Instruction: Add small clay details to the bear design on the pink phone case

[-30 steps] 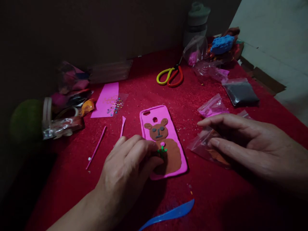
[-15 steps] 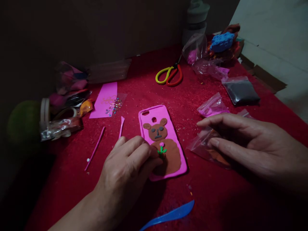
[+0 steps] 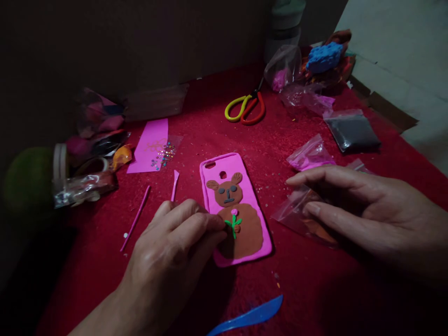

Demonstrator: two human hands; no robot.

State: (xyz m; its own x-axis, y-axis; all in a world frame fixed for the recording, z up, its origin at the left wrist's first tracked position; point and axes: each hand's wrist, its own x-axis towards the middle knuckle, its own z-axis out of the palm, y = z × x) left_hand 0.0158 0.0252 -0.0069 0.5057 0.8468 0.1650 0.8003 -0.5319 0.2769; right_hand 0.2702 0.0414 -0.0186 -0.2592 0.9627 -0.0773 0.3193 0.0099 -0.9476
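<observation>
A pink phone case (image 3: 228,163) lies in the middle, bearing a brown clay bear (image 3: 247,238) with dark grey eyes, nose and mouth. On the bear's belly sits a small clay flower (image 3: 234,220) with a pink bloom and green stem and leaves; a small brown piece lies against its stem. My left hand (image 3: 175,247) is over the case's left edge, fingertips pinched together beside the flower; anything between them is hidden. At the right, my right hand (image 3: 371,214) hovers with thumb and fingers apart over a clear bag of brown clay (image 3: 315,224).
Near the front lies a blue plastic knife (image 3: 248,318). Two thin pink tools (image 3: 136,217) are left of the case. Scissors (image 3: 247,108), a pink card (image 3: 149,147) with sequins, a bag of dark clay (image 3: 352,132) and a bag of pink clay (image 3: 311,156) lie farther back.
My left hand has drawn back slightly to the left from the flower, and its stem and the brown piece now show. My right hand stays in place.
</observation>
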